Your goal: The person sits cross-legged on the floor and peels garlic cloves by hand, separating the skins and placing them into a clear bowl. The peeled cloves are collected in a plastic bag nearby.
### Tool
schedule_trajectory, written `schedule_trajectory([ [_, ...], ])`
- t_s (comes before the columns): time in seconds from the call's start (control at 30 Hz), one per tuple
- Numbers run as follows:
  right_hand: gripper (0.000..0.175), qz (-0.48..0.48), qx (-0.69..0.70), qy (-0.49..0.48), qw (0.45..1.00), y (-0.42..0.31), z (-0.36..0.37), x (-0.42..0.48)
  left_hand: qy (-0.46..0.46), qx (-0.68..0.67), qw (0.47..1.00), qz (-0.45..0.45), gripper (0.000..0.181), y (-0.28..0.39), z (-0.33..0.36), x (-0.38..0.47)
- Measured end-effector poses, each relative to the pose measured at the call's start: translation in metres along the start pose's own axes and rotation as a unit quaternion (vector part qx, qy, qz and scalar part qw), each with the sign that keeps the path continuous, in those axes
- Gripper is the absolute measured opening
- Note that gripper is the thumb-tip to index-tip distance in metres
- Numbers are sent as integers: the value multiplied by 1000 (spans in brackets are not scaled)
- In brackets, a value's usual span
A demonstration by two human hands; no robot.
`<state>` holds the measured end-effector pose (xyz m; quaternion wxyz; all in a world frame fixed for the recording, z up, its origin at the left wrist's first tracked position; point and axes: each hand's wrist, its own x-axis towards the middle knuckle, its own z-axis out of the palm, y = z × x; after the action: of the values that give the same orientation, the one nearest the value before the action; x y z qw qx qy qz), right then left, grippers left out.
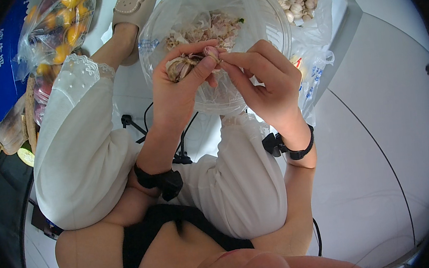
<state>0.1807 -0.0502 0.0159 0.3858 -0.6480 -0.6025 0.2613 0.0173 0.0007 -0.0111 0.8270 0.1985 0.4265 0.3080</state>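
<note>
My left hand [180,87] holds a partly broken garlic bulb [181,67] in its palm and fingers, with a pinkish garlic clove [211,52] between its thumb and fingertips. The thumb and index finger of my right hand [267,75] pinch at the near end of that clove. Both hands are over a round clear plastic tub [284,20] lined with a thin plastic bag. Papery garlic skins [224,28] lie in the tub, partly hidden by my hands. Beyond it at the upper right, many garlic cloves [298,2] sit on a clear plastic bag.
At the upper left are a bag of yellow fruit [67,20], a blue carton [7,64], and a large pale bulb-shaped vegetable [11,130]. Another printed plastic bag [311,79] lies right of the tub. Black cables and a small stand [133,122] are between my legs.
</note>
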Motion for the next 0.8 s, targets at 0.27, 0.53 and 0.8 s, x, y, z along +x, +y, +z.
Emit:
schedule_trajectory([
  [0.27, 25, -33, 2, -3, 999, -2, 2, 1, -29, -36, 999, 6, 20, 0, -5, 0],
  [0.53, 17, 70, 72, -43, 994, -4, -13, 8, -43, -21, 997, -62, 20, 10, -3, -2],
  [0.8, 16, 56, 66, -28, 996, -5, -9, 7, -52, -3, 997, -53, 23, 9, -2, -1],
])
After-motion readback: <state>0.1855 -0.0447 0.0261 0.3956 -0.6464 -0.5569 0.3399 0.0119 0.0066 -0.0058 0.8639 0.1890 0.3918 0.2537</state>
